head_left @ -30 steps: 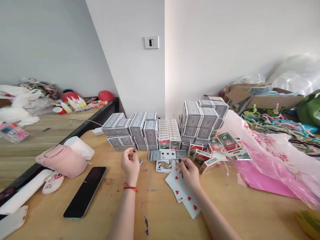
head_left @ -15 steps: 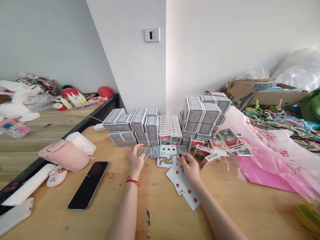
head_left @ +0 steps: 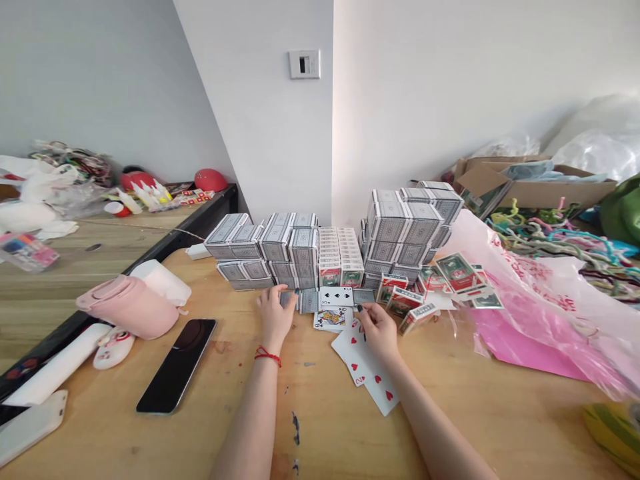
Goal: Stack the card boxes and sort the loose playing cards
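My left hand (head_left: 275,319), with a red cord at the wrist, has its thumb and fingers around a grey-backed playing card (head_left: 289,302) at the left end of a row. Beside that card lies another face-down card (head_left: 309,301), then a three of spades (head_left: 335,296) face up and a face-down card (head_left: 363,295). A queen of clubs (head_left: 332,319) shows below the spade card. My right hand (head_left: 381,332) is closed near the row's right end, its fingertips pinched. Under it, heart cards (head_left: 353,353) fan out; whether it holds them is unclear.
Stacks of grey-backed card decks (head_left: 290,247) stand behind, with a taller stack (head_left: 405,230) at right. Red and green card boxes (head_left: 405,303) lean beside my right hand. A phone (head_left: 177,367) and pink pouch-like item (head_left: 133,307) lie left. Pink plastic wrapping (head_left: 520,333) spreads right.
The grey-backed card at my left hand has turned from tilted to nearly in line with the row. My left fingers moved slightly up and right; my right hand stays nearly still.
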The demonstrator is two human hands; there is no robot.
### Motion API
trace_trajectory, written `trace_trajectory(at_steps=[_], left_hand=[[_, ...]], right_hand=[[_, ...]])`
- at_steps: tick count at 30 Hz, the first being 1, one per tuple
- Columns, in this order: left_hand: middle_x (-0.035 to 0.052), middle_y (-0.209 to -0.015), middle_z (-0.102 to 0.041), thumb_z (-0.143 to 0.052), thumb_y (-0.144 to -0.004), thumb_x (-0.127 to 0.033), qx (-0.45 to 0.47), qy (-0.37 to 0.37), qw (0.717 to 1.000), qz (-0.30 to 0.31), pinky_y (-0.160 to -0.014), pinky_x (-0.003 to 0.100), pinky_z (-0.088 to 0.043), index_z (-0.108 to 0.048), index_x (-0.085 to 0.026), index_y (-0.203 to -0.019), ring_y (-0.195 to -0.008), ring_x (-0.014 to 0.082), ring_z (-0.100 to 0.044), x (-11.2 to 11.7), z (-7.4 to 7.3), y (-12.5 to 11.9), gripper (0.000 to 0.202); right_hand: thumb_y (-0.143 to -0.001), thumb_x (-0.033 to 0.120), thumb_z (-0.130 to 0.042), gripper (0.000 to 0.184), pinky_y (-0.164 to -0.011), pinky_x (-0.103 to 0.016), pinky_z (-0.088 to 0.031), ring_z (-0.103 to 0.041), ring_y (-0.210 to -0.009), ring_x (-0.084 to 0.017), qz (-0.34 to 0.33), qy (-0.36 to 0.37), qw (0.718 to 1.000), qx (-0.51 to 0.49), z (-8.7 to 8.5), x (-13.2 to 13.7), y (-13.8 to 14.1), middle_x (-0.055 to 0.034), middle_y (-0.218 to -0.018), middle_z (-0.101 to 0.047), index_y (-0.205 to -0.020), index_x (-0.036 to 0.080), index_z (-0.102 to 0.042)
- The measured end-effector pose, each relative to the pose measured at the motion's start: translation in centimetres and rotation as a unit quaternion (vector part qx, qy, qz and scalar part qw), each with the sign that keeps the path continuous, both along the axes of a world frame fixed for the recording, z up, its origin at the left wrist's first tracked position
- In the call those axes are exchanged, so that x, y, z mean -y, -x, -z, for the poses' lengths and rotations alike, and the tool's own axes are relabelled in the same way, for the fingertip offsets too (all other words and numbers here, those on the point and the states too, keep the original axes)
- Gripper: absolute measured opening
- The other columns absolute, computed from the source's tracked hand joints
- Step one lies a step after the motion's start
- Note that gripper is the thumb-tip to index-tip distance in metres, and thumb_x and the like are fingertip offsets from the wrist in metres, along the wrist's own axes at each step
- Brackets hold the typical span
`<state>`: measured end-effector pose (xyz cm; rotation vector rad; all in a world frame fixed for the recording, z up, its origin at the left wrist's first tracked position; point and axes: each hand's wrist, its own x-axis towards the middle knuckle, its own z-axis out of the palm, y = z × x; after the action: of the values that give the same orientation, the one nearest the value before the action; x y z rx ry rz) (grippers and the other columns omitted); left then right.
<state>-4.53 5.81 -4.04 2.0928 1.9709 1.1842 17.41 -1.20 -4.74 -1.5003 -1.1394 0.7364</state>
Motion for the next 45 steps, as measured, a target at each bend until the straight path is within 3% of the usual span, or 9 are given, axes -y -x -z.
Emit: trace_trajectory(at_steps=[6,15,20,29,31,34,37,41,45], left_hand=[[0.0085,-0.111,-0.048,-0.063,-0.063,-0.050,-0.088,0.042,0.994,0.050,-0.082,0.042,-0.036,-0.049,-0.023,-0.106,-0.101,0.0285,-0.044,1.2,-0.3,-1.5,0.053],[0.0094,-0.109,-0.047,-0.058,-0.071,-0.043,-0.098,0.025,0.993,0.055,-0.085,0.040,-0.037,-0.051,-0.023,-0.111,-0.100,0.0270,-0.045,0.9,-0.5,-1.4,0.045],[0.0103,-0.108,-0.053,-0.057,-0.073,-0.038,-0.102,0.040,0.992,0.062,-0.086,0.041,-0.035,-0.042,-0.021,-0.120,-0.102,0.0284,-0.044,1.4,-1.1,-2.1,0.052],[0.0097,-0.112,-0.048,-0.056,-0.073,-0.036,-0.089,0.016,0.994,0.056,-0.088,0.042,-0.034,-0.055,-0.022,-0.104,-0.103,0.0293,-0.041,1.5,-1.6,-2.3,0.034],[0.0094,-0.108,-0.050,-0.052,-0.076,-0.034,-0.064,-0.007,0.994,0.088,-0.089,0.041,-0.033,-0.055,-0.021,-0.102,-0.103,0.0272,-0.042,1.7,-2.0,-2.6,0.029],[0.0065,-0.097,-0.054,-0.046,-0.080,-0.033,-0.036,0.010,0.978,0.208,-0.087,0.036,-0.036,-0.055,-0.021,-0.096,-0.097,0.0225,-0.045,2.5,-2.8,-3.9,0.021],[0.0062,-0.101,-0.054,-0.055,-0.074,-0.043,-0.036,0.059,0.944,0.322,-0.086,0.037,-0.035,-0.051,-0.022,-0.105,-0.100,0.0236,-0.044,4.1,-3.2,-6.3,0.038],[0.0119,-0.111,-0.048,-0.069,-0.048,-0.058,-0.072,0.112,0.925,0.356,-0.083,0.043,-0.034,-0.043,-0.021,-0.117,-0.100,0.0306,-0.042,6.2,-3.0,-9.6,0.081],[0.0128,-0.104,-0.048,-0.071,-0.044,-0.058,-0.103,0.138,0.918,0.357,-0.078,0.044,-0.035,-0.053,-0.020,-0.100,-0.095,0.0326,-0.043,6.8,-2.4,-10.6,0.070]], right_hand=[[-0.075,0.047,-0.047,0.034,-0.050,-0.025,-0.037,-0.046,-0.046,-0.015,0.005,0.000,1.000,0.003,0.3,-0.1,0.0,0.0036,-0.047,-0.048,-0.084,0.016,-0.058],[-0.075,0.046,-0.047,0.033,-0.050,-0.024,-0.037,-0.047,-0.046,-0.014,0.005,0.002,1.000,0.007,0.1,-0.1,-0.1,0.0031,-0.046,-0.050,-0.083,0.016,-0.059],[-0.075,0.047,-0.048,0.034,-0.047,-0.024,-0.035,-0.045,-0.045,-0.014,0.014,0.002,1.000,-0.013,-0.2,-0.1,-0.1,0.0035,-0.046,-0.048,-0.082,0.016,-0.059],[-0.073,0.047,-0.051,0.034,-0.043,-0.023,-0.034,-0.043,-0.043,-0.012,0.018,0.008,0.997,-0.071,-0.4,-0.2,-0.2,0.0043,-0.046,-0.047,-0.084,0.016,-0.058],[-0.072,0.047,-0.052,0.034,-0.041,-0.022,-0.032,-0.041,-0.041,-0.011,0.025,0.009,0.995,-0.093,-0.4,-0.3,-0.3,0.0048,-0.046,-0.046,-0.084,0.016,-0.057],[-0.071,0.047,-0.053,0.035,-0.039,-0.022,-0.030,-0.039,-0.039,-0.010,0.039,0.013,0.992,-0.118,-0.2,-0.6,-0.5,0.0052,-0.044,-0.046,-0.083,0.015,-0.057],[-0.068,0.047,-0.056,0.035,-0.037,-0.022,-0.030,-0.038,-0.037,-0.010,0.054,0.013,0.987,-0.149,0.0,-0.9,-0.7,0.0058,-0.043,-0.046,-0.083,0.015,-0.057],[-0.067,0.044,-0.057,0.031,-0.036,-0.021,-0.030,-0.036,-0.036,-0.008,0.074,-0.008,0.976,-0.206,-0.3,-1.0,-0.9,0.0070,-0.044,-0.043,-0.082,0.016,-0.055],[-0.069,0.043,-0.056,0.027,-0.035,-0.020,-0.028,-0.035,-0.036,-0.007,0.066,-0.002,0.975,-0.214,-0.6,-0.9,-0.9,0.0075,-0.045,-0.041,-0.079,0.018,-0.054]])
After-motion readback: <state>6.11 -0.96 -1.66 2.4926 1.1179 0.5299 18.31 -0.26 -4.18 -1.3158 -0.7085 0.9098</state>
